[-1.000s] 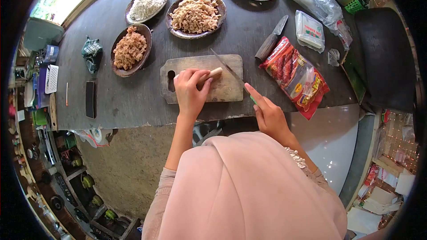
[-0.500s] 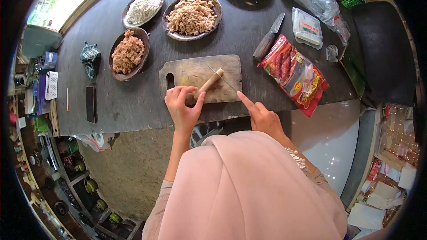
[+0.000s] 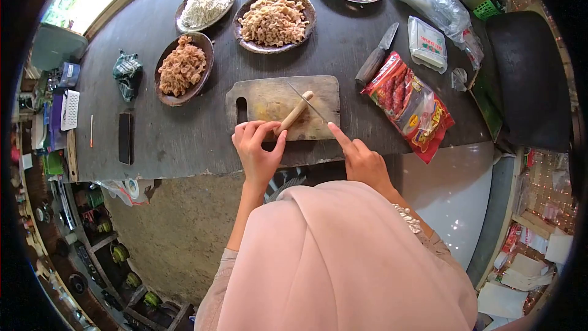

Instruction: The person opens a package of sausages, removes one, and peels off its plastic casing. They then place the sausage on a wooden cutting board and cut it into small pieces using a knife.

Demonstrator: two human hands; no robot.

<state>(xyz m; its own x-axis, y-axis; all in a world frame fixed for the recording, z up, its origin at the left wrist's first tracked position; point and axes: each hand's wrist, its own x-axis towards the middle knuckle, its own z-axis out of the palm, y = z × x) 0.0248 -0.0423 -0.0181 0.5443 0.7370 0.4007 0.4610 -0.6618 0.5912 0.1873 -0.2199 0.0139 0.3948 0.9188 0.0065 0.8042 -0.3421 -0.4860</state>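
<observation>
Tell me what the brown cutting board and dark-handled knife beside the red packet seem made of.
The cutting board looks like worn, matte wood: uneven brown, stained. The dark-handled knife seems to have a metal blade, greyish with slight shine; its dull brownish handle may be wood.

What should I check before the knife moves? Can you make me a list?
1. Long tan piece lies over the cutting board: ok.
2. Left hand holds the piece: ok, fingers and thumb at its near end.
3. Left fingers away from the blade: ok, the knife crosses nearer the far end.
4. Right hand has a firm grip: cannot tell, the handle is hidden.
5. Blade touches the piece: cannot tell from above.
6. Wooden-handled knife off the board: ok, it lies on the table to the right.
</observation>
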